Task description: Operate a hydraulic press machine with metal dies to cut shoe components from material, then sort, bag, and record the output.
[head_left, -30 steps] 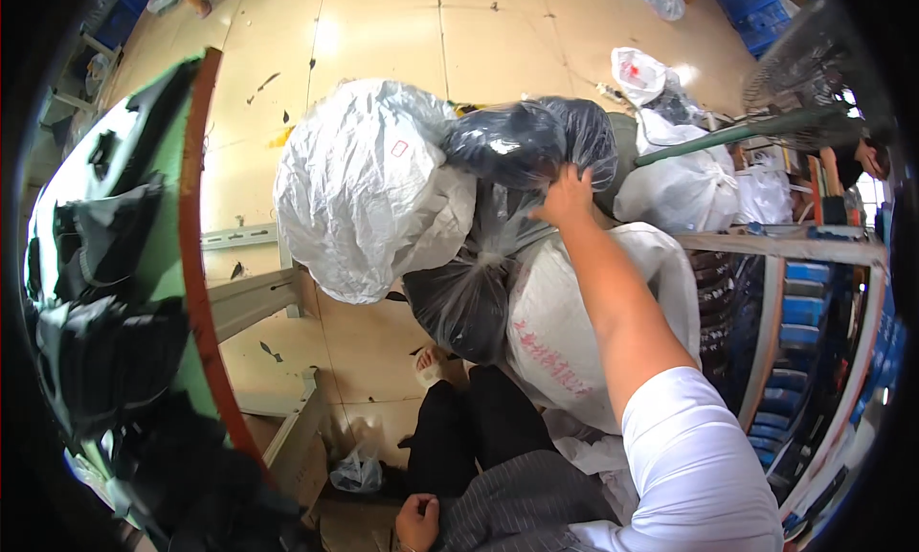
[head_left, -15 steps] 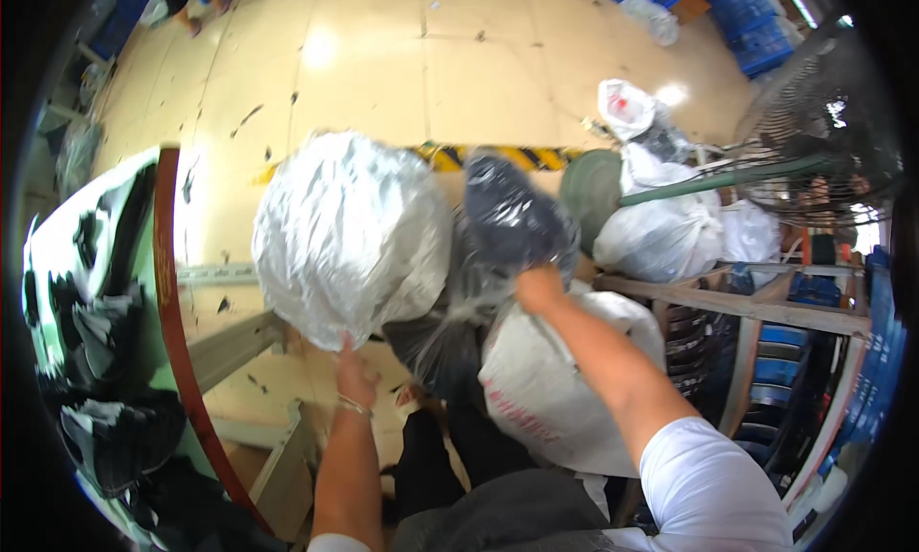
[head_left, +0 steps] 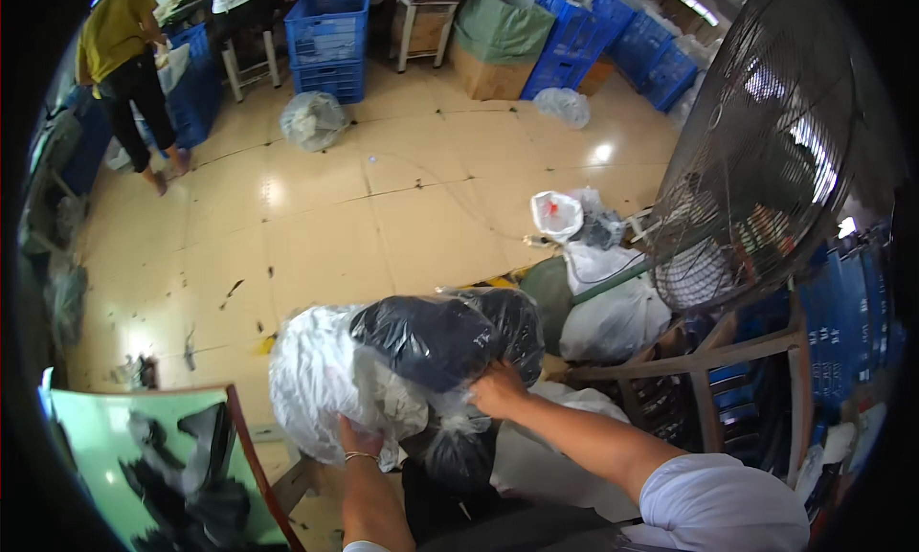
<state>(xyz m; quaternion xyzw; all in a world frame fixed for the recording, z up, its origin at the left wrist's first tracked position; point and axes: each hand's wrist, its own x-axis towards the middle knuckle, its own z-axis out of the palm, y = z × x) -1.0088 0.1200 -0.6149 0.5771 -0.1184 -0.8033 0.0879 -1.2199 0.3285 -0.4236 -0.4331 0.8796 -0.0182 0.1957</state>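
Observation:
My right hand (head_left: 498, 391) is closed on a clear plastic bag packed with dark cloth-like pieces (head_left: 421, 339), which lies tilted over the top of a large white plastic bag (head_left: 311, 380). At the near side of that white bag, my left hand (head_left: 356, 439) grips its crumpled edge, with the fingertips partly hidden in the folds. Behind my right hand sits another dark-filled clear bag (head_left: 512, 322). A smaller dark-filled bag (head_left: 459, 456) is below, between my arms. Under my right forearm stands a whitish sack (head_left: 565, 447), partly covered.
A large floor fan (head_left: 756, 150) stands at the right, above a wooden rack (head_left: 708, 360). White bags (head_left: 617, 317) lie beside it. At the left is a green-topped table (head_left: 105, 428) with dark pieces. Blue crates (head_left: 327, 35) and a person in yellow (head_left: 120, 35) are farther back.
My right hand has swung the dark-filled bag leftward onto the white bag. My left hand has taken hold of the white bag's edge. The view has tilted up, showing more of the room.

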